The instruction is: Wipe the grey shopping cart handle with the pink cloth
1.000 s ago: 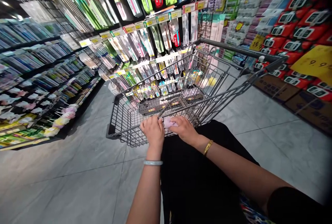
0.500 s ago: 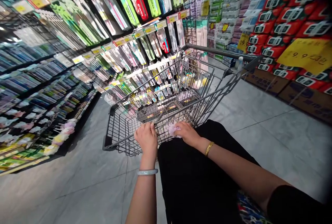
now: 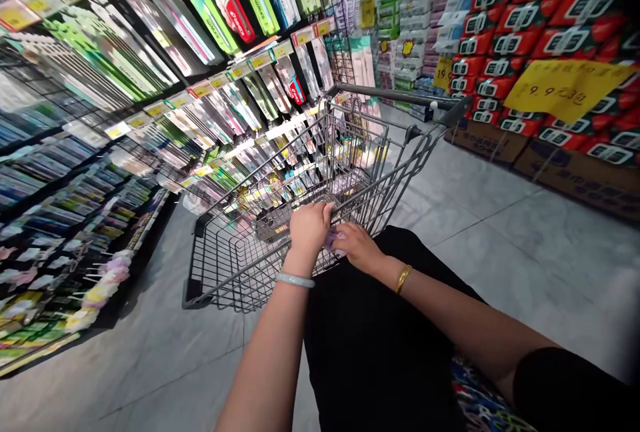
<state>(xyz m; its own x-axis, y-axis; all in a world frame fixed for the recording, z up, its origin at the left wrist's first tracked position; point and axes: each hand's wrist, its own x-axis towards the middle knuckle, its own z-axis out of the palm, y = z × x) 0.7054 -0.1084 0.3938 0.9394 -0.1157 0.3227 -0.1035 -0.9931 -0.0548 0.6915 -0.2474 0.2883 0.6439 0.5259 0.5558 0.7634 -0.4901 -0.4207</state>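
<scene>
Since half a second ago, the left hand (image 3: 309,231) has shifted across and now sits just beside the right hand (image 3: 361,249), which I see in nearly the same spot. Right fingers are closed on a lilac cloth (image 3: 331,237), only partly in sight at their tips, between the two hands. Left fingers curl inward by the near rail of the shopping cart (image 3: 260,263); I cannot tell from here whether they grip anything. Wire basket sides spread beyond the fingers and to their left and right. Past them, packaged goods (image 3: 200,12) hang on a rack; well off to their right, I see stacked red packs (image 3: 515,19).
</scene>
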